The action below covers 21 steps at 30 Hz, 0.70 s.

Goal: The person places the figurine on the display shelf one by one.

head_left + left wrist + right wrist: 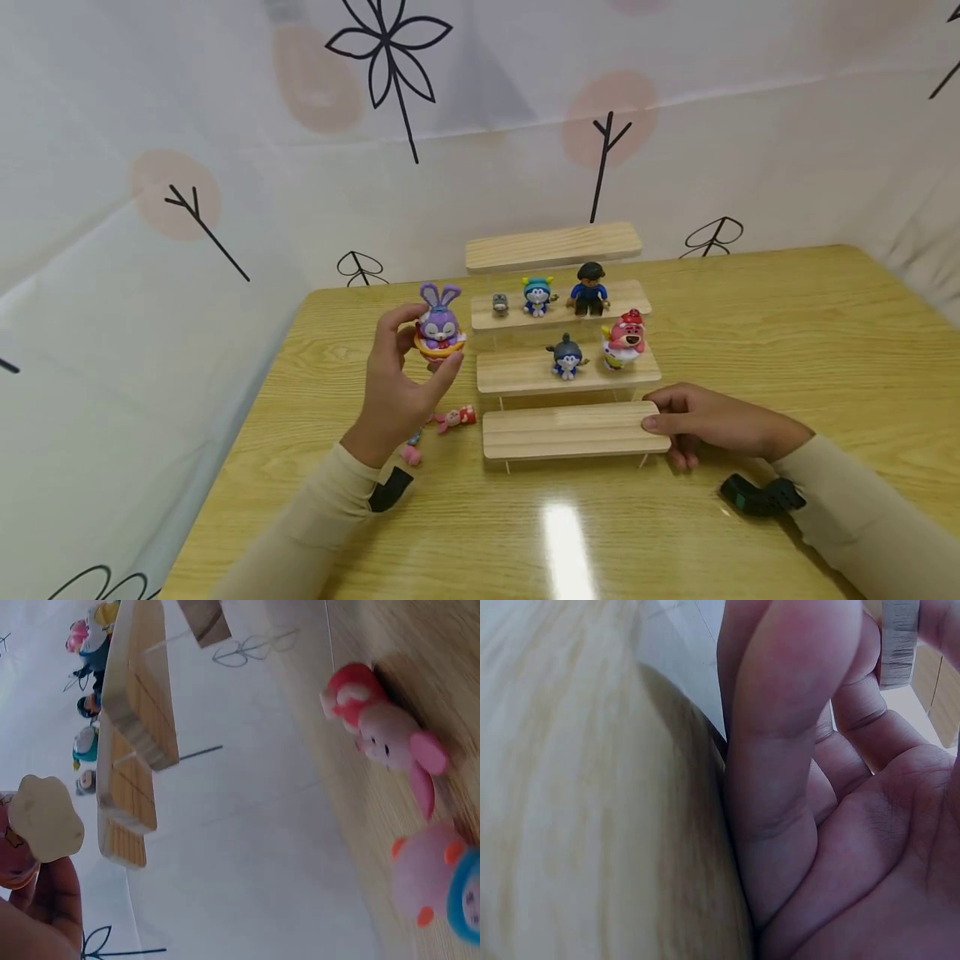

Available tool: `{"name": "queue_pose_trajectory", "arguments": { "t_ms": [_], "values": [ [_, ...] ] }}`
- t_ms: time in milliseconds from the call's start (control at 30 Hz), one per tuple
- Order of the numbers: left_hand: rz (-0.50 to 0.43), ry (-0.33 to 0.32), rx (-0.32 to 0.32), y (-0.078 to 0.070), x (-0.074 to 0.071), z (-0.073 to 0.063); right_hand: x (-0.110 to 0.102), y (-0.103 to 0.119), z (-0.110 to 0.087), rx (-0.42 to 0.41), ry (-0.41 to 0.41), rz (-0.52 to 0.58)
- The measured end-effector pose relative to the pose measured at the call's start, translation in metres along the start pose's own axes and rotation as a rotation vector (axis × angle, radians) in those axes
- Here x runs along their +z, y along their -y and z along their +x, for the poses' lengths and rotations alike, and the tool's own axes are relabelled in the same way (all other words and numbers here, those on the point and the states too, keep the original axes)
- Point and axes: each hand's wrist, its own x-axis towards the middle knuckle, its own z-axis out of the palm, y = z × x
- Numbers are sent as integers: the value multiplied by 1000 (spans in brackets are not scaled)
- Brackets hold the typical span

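Note:
My left hand (396,398) holds up a purple rabbit figurine (440,327) between thumb and fingers, left of the tiered wooden stand. The figurine has long ears and sits in an orange-rimmed cup shape; its pale, wavy-edged base (48,817) shows in the left wrist view. At the other side, my right hand (712,423) grips the right end of the lowest wooden shelf (570,432), thumb on top. In the right wrist view a shelf edge (881,645) appears between the thumb and fingers.
On the third tier are a small grey figure (500,305), a teal-hatted figure (537,297) and a dark-capped figure (589,292). The second tier bears a dark-haired figure (567,358) and a pink bear (624,340). A pink figurine (454,418) and others lie left of the stand.

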Motion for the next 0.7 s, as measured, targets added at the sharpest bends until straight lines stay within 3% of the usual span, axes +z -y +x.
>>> {"name": "queue_pose_trajectory", "arguments": {
  "t_ms": [200,700],
  "values": [
    [28,-21,145,-1,15,6,-1,0,0,-7,10,14],
    [-34,-37,219,-7,41,13,-1,-1,1,-1,22,38]
  ]
}}
